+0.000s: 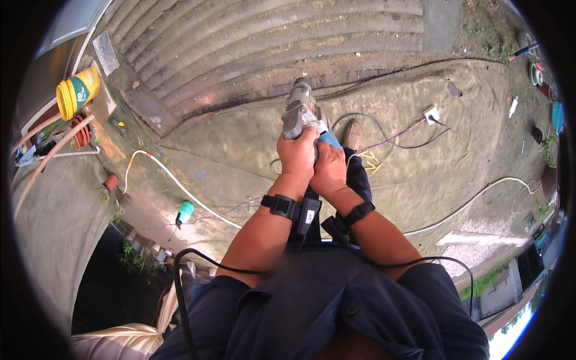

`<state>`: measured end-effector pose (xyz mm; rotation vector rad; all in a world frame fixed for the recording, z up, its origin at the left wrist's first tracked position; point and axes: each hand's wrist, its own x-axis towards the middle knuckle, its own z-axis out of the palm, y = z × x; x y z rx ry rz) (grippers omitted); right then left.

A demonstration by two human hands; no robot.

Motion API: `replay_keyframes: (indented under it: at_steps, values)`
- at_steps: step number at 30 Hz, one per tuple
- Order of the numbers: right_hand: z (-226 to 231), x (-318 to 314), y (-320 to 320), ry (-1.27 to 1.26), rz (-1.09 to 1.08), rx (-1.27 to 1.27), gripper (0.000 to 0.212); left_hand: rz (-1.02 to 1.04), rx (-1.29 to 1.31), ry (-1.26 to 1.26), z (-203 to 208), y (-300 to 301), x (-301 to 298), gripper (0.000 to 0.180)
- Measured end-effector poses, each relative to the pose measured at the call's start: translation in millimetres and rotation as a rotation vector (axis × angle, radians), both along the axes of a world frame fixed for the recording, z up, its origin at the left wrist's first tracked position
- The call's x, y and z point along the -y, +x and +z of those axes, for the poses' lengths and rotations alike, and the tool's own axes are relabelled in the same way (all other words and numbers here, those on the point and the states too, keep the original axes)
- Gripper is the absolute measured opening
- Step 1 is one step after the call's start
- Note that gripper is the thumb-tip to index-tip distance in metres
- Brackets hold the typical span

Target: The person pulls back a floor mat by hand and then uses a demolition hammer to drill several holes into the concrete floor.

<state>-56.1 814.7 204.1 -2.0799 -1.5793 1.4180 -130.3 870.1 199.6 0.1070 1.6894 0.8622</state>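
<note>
A hammer drill (299,111) with a grey metal front and a blue rear body points away from me, its dark round nose toward the ribbed concrete. My left hand (296,157) is closed around it just behind the grey housing. Close beside it, my right hand (330,167) wraps the blue rear part, with its fingers partly hidden. Whether a bit sits in the nose I cannot make out. A dark cable loops on the ground to the right of the tool. Black bands with small devices are on both my wrists.
A white socket block (431,114) with a plugged cord lies on the brownish ground sheet (444,153). White hose (180,185) crosses the ground. Yellow folding pieces (372,161) lie near my shoe (353,134). A yellow bucket (87,90) and green container (185,211) are at left.
</note>
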Motion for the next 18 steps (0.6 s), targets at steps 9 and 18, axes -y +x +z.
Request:
replay_keyframes:
  at_steps: [9,18]
  values:
    - [-10,11,-3,0.056,-0.027,0.007,0.041,-0.023,-0.019,0.008,-7,-2,3,0.015]
    - [-24,3,-5,0.019,0.048,0.056,0.048,0.002,-0.016,-0.017,-12,-1,-12,0.015]
